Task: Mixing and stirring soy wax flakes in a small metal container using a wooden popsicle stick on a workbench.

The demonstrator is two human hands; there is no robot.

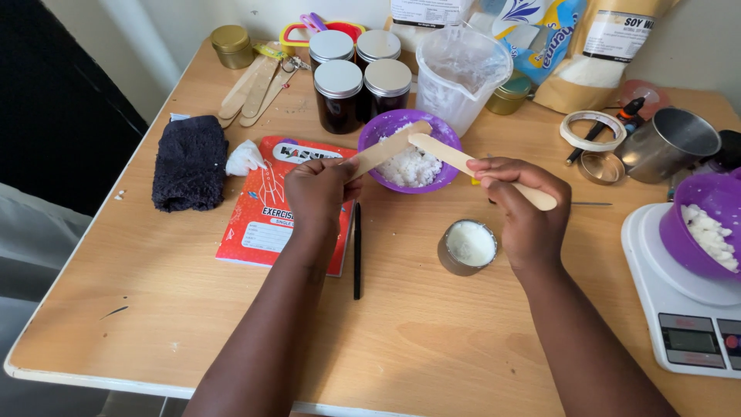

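Here, each hand, left (pixel 318 189) and right (pixel 519 202), clamps a wooden stick (pixel 387 148), tips crossing over the purple bowl (pixel 370 133) at twelve o'clock, catching white flakes.

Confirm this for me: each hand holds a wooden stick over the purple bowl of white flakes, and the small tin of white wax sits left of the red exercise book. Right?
Not quite. In the head view the small tin sits right of the red exercise book, near the right hand. The rest holds: both it and the left hand hold wooden sticks over the purple bowl.

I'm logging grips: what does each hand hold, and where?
Left hand and right hand each hold a flat wooden stick by its near end, tips over the purple bowl.
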